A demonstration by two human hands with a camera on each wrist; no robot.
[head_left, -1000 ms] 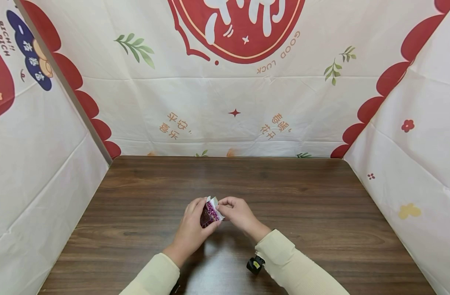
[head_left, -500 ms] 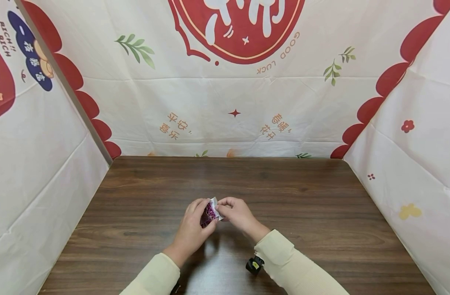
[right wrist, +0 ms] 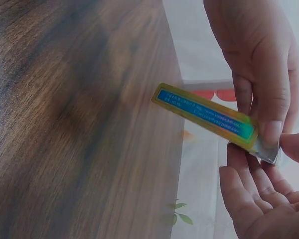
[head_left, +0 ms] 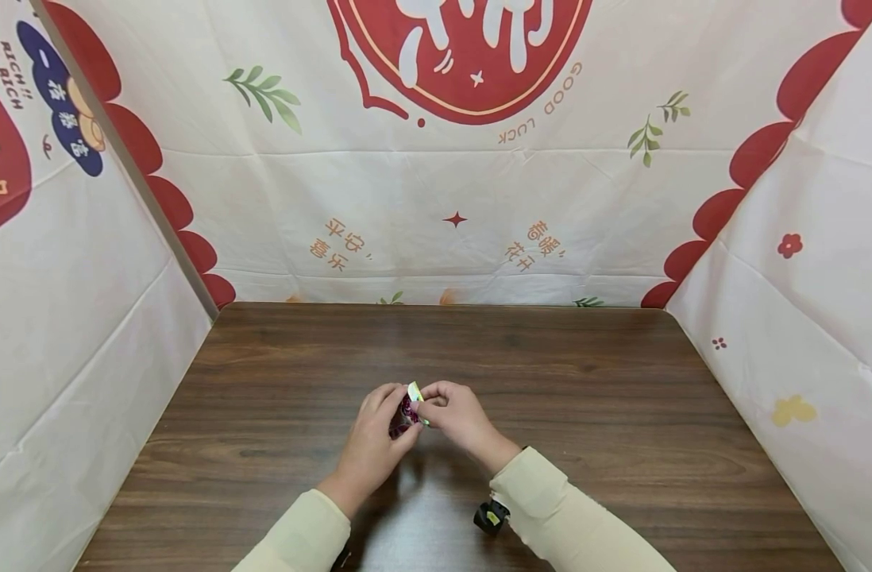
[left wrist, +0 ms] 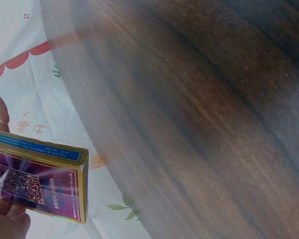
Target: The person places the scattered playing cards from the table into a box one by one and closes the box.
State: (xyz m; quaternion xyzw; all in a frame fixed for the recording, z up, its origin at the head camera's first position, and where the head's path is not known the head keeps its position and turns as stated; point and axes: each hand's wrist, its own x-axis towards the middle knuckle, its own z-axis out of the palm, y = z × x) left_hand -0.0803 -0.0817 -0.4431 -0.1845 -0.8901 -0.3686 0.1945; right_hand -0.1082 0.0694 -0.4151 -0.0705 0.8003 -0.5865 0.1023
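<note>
A small purple playing-card box [head_left: 408, 411] with shiny gold edges is held up over the table between both hands. My left hand [head_left: 370, 435] grips its body, thumb on the near side and fingers over the far side. At the box's upper end, my right hand [head_left: 466, 419] pinches the end flap between thumb and fingers. The left wrist view shows the box's printed purple face [left wrist: 40, 184] and a blue strip along one narrow side. In the right wrist view a pale end flap [right wrist: 267, 153] lies among the fingertips, partly hidden by them.
The brown wooden table [head_left: 550, 365] spreads around the hands. Printed white cloth walls [head_left: 436, 183] stand at the back and on both sides. A black wrist device [head_left: 490, 516] hangs under the right cuff.
The white flap that stood out from the box's end has been folded in, and a shiny yellow-green edge now shows there. My right fingers have shifted slightly left; my left hand stays in place.
</note>
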